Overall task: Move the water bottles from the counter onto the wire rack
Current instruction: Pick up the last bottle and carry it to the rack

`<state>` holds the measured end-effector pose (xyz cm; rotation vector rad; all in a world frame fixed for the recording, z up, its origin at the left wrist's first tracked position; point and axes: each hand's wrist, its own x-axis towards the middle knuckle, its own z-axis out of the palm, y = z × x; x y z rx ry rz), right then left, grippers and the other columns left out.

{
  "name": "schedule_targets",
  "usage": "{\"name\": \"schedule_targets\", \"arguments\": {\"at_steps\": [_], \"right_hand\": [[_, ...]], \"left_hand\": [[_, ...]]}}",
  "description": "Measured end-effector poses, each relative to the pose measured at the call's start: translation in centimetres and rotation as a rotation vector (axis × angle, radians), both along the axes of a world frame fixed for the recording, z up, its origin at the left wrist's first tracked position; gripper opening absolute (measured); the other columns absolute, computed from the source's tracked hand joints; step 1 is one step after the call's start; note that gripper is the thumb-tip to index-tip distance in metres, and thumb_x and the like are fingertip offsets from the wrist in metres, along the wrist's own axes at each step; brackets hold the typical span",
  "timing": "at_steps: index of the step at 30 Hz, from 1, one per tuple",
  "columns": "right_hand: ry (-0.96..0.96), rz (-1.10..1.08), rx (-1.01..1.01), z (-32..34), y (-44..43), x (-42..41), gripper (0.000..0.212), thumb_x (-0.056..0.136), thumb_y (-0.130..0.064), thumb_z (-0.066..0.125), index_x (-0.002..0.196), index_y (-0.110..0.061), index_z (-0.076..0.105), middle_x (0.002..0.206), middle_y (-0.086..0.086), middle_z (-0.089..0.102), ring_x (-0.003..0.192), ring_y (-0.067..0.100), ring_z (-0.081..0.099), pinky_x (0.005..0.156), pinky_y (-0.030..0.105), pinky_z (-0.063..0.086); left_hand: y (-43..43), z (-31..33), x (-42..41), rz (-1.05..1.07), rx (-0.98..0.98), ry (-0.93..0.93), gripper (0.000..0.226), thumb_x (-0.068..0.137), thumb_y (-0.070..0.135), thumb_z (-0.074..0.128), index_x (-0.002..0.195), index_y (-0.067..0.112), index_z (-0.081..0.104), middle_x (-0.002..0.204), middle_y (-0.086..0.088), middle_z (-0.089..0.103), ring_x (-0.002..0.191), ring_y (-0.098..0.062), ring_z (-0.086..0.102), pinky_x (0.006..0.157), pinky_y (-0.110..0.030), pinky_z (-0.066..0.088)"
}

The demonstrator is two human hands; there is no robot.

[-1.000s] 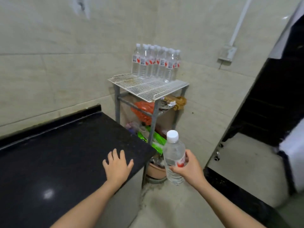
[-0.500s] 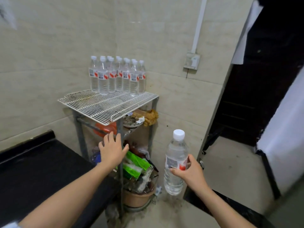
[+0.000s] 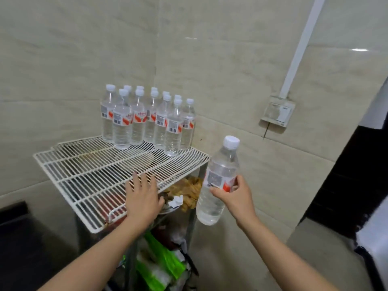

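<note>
Your right hand [image 3: 232,196]: grip pinching one water bottle [image 3: 218,181] at its label, upright, lower right of centre, just beside the wire rack [image 3: 88,175]. Your left hand [image 3: 142,200]: grip spread flat over the rack's near edge. Standing bottles [image 3: 147,120]: clustered at the rack's far corner, centre frame. Counter [image 3: 19,238]: lower left.

Tiled home kitchen corner, black counter [image 3: 19,238], cluttered wire rack [image 3: 94,175]

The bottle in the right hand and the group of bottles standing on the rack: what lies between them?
In the head view, only bare white wire shelf lies between the held bottle and the standing bottles.
</note>
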<state>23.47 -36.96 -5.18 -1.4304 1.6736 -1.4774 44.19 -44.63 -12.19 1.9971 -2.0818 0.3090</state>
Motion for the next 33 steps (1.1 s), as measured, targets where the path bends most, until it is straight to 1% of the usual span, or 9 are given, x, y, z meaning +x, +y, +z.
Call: {"name": "schedule_targets", "arguments": {"at_steps": [3, 7, 12, 15, 16, 18, 22, 26, 33], "right_hand": [[-0.004, 0.048, -0.059, 1.8, -6.6, 1.8, 0.049, 0.059, -0.024, 0.081, 0.096, -0.026, 0.049, 0.085, -0.017, 0.057, 0.083, 0.012, 0.061, 0.078, 0.034, 0.051], [0.001, 0.156, -0.093, 2.9, -14.8, 5.8, 0.058, 0.058, -0.036, 0.081, 0.103, -0.026, 0.046, 0.093, -0.013, 0.054, 0.088, 0.013, 0.056, 0.078, 0.031, 0.046], [0.005, 0.307, -0.032, 3.1, -23.6, 10.9, 0.054, 0.063, -0.037, 0.079, 0.102, -0.022, 0.045, 0.1, -0.003, 0.058, 0.089, 0.018, 0.056, 0.076, 0.031, 0.044], [-0.03, 0.297, 0.013, 2.8, -27.5, 13.2, 0.062, 0.064, -0.032, 0.08, 0.113, -0.013, 0.048, 0.113, 0.006, 0.06, 0.099, 0.025, 0.058, 0.08, 0.034, 0.045], [-0.031, 0.268, 0.028, 2.7, -28.5, 13.8, 0.066, 0.064, -0.033, 0.08, 0.118, -0.011, 0.047, 0.119, 0.008, 0.059, 0.106, 0.029, 0.057, 0.084, 0.037, 0.046], [-0.01, 0.228, 0.079, 2.6, -30.0, 14.8, 0.073, 0.067, -0.034, 0.079, 0.125, -0.009, 0.042, 0.129, 0.013, 0.054, 0.115, 0.035, 0.053, 0.093, 0.045, 0.044], [0.038, 0.244, 0.113, 2.4, -31.4, 15.8, 0.07, 0.072, -0.035, 0.075, 0.125, -0.005, 0.04, 0.133, 0.016, 0.049, 0.114, 0.037, 0.054, 0.09, 0.047, 0.045], [0.118, 0.307, 0.095, 2.2, -31.6, 15.8, 0.083, 0.073, -0.035, 0.073, 0.137, -0.005, 0.03, 0.141, 0.016, 0.042, 0.123, 0.035, 0.048, 0.092, 0.049, 0.044], [0.224, 0.51, 0.148, 1.5, -28.5, 14.6, 0.088, 0.081, -0.024, 0.066, 0.143, 0.0, 0.009, 0.149, 0.023, 0.021, 0.133, 0.035, 0.032, 0.099, 0.045, 0.041]], "left_hand": [[-0.6, -0.5, -0.3, 0.027, 0.01, 0.011, 0.066, 0.086, 0.055, 0.036, 0.141, 0.021, 0.025, 0.148, -0.012, 0.032, 0.137, -0.037, 0.023, 0.108, -0.051, 0.023], [-0.6, -0.9, -0.1, 0.016, -0.015, -0.012, 0.063, 0.087, 0.051, 0.036, 0.141, 0.023, 0.021, 0.15, -0.012, 0.028, 0.137, -0.037, 0.023, 0.105, -0.05, 0.028], [-0.6, -1.3, -0.1, 0.085, -0.021, -0.032, 0.06, 0.087, 0.052, 0.033, 0.141, 0.029, 0.02, 0.151, -0.009, 0.03, 0.136, -0.035, 0.028, 0.106, -0.047, 0.028], [-0.2, -0.7, -0.3, 0.084, -0.059, -0.059, 0.053, 0.077, 0.052, 0.042, 0.125, 0.032, 0.053, 0.121, -0.004, 0.064, 0.107, -0.027, 0.062, 0.084, -0.035, 0.05], [-0.1, -0.6, -0.4, 0.08, -0.085, -0.077, 0.051, 0.071, 0.054, 0.047, 0.115, 0.033, 0.061, 0.107, 0.001, 0.071, 0.093, -0.022, 0.068, 0.073, -0.03, 0.054], [-0.1, -0.4, -0.7, 0.074, -0.094, -0.066, 0.048, 0.068, 0.055, 0.047, 0.108, 0.035, 0.066, 0.097, 0.007, 0.074, 0.082, -0.016, 0.07, 0.065, -0.025, 0.056], [-0.1, -0.2, -0.9, 0.131, -0.083, -0.091, 0.045, 0.07, 0.057, 0.049, 0.108, 0.039, 0.065, 0.099, 0.013, 0.073, 0.084, -0.011, 0.07, 0.066, -0.022, 0.055], [0.0, 0.2, -1.5, 0.212, -0.064, -0.099, 0.044, 0.074, 0.058, 0.044, 0.11, 0.041, 0.062, 0.105, 0.016, 0.071, 0.09, -0.008, 0.069, 0.07, -0.023, 0.056], [-0.1, -0.1, -3.3, 0.4, -0.108, -0.114, 0.048, 0.076, 0.053, 0.041, 0.114, 0.034, 0.064, 0.117, 0.003, 0.068, 0.099, -0.017, 0.068, 0.083, -0.03, 0.051]]}}
